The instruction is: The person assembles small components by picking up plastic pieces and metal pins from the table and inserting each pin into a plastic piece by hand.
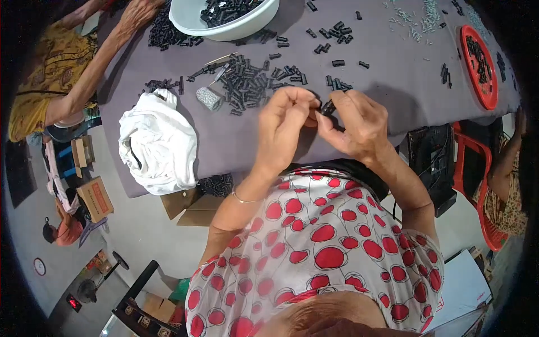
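My right hand point(359, 124) is closed in a pinch around a small black plastic part point(328, 106), just above the grey tablecloth. Facing it, the fingertips of my left hand point(283, 126) are pinched together right beside that part; what they grip is too small and dark to make out. A loose pile of similar black parts point(247, 83) lies beyond my left hand, and a few more point(337, 83) sit just past my fingertips. By the pile's left edge rest a speckled grey cylinder point(209, 99) and a thin tool-like piece, partly hidden.
A crumpled white cloth point(157, 143) lies at the table's left front. At the back stands a white basin point(236, 29) of black parts, near a co-worker's arm point(84, 84). Far right are scattered silver screws point(421, 22), a red tray point(490, 100) and a red chair point(467, 154).
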Available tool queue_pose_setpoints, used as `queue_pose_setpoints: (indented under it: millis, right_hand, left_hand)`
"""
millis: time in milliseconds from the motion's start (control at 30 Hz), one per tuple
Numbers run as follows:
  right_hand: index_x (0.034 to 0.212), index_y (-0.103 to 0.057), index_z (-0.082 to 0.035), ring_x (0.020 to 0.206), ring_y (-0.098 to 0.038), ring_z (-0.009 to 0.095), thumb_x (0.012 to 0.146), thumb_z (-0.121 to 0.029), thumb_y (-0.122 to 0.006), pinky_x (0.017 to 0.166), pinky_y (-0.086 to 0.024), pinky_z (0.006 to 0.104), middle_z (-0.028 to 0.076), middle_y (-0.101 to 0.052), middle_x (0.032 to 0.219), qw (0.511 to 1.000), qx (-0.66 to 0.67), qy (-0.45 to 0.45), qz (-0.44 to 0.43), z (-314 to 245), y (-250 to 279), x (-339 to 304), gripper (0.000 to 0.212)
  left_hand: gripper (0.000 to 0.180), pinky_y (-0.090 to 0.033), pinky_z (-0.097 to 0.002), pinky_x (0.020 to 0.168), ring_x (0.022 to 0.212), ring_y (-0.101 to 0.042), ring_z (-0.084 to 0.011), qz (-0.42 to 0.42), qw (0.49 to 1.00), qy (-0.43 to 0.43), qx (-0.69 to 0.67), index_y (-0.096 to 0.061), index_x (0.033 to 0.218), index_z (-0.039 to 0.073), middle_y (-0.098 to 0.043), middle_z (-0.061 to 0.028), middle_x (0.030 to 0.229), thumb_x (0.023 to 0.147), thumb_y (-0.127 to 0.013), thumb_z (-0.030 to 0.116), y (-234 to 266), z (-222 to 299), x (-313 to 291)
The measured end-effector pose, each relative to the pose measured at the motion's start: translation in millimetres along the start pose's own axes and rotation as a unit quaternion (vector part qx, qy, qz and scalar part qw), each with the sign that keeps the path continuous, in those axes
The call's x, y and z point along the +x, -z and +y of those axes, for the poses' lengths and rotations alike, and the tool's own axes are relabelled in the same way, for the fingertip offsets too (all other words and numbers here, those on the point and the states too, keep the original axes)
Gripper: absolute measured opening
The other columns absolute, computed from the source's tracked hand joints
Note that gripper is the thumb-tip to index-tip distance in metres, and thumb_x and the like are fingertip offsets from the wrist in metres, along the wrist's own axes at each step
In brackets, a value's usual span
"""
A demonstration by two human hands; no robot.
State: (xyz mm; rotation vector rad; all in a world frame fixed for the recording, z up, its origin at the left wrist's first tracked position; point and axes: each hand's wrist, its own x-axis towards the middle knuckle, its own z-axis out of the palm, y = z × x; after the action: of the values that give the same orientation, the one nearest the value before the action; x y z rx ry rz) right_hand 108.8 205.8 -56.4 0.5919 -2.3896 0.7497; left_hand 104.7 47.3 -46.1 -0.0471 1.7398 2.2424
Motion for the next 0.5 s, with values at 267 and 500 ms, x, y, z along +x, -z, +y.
queue_pose_setpoints:
  millis: [267,500]
  right_hand:
    - [0.081,-0.057,-0.003,0.050,-0.049,0.021,0.055,-0.010,-0.070,0.045,-0.043,0.0309,0.005,-0.044,0.063,0.999,0.033,-0.005,-0.014,5.3,-4.5,-1.9,0.030]
    - [0.079,-0.057,-0.003,0.050,-0.049,0.019,0.055,-0.011,-0.070,0.045,-0.043,0.0300,0.004,-0.044,0.064,0.999,0.024,0.034,-0.010,5.0,-5.1,0.1,0.029]
  left_hand:
    - [0.014,-0.048,-0.0233,0.069,0.075,-0.057,-0.0089,-0.013,0.999,-0.024,0.043,-0.055,0.094,-0.002,-0.061,-0.0049,0.089,0.093,-0.045,0.008,1.2,-2.4,2.0]
    - [0.011,-0.048,-0.0227,0.068,0.078,-0.057,-0.0077,-0.025,0.999,-0.022,0.026,-0.053,0.095,-0.002,-0.059,-0.0041,0.087,0.093,-0.048,0.007,1.0,-6.1,-0.1]
